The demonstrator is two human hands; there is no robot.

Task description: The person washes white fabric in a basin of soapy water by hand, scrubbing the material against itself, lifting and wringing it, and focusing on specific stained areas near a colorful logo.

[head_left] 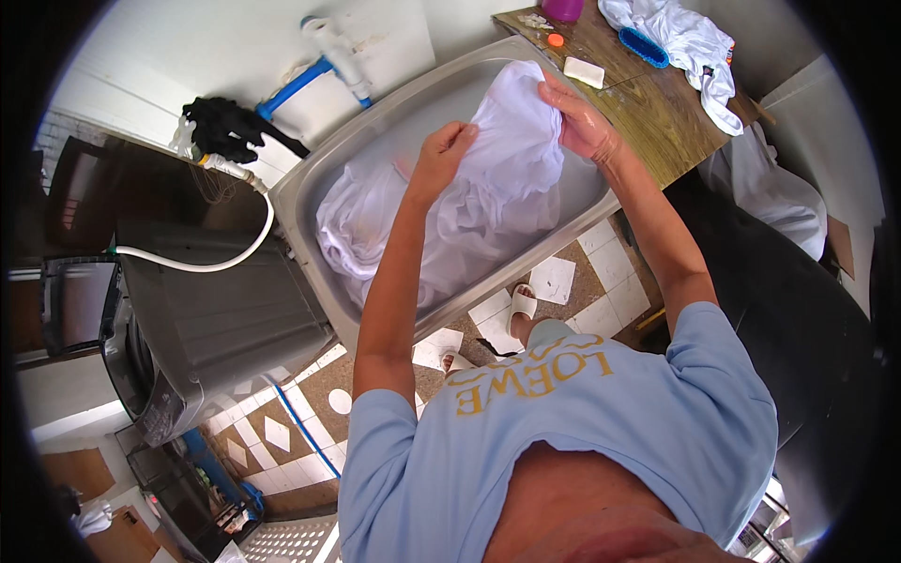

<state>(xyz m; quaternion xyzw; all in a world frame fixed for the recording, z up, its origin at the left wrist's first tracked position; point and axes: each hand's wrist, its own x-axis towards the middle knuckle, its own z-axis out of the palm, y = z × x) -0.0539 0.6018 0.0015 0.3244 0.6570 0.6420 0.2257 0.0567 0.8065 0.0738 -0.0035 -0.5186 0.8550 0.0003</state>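
A wet white cloth (511, 141) is stretched up between my two hands, over a grey basin (298, 192). My left hand (446, 158) pinches its left edge, the thumb pressed against the curled fingers. At the cloth's upper right edge, my right hand (580, 120) grips it, with some fingertips tucked behind the fabric. The lower part of the cloth hangs into cloudy water. More soaked white fabric (361, 211) lies bunched at the basin's left end, so where one piece stops and another starts is hard to tell.
Right of the basin, a wooden tabletop (657, 127) holds a bar of soap (584, 72), a blue brush (644, 47), an orange cap (556, 40) and white laundry (690, 42). A grey washing machine (216, 310) stands left. A white hose (221, 266) and black cloth (230, 129) are near the wall.
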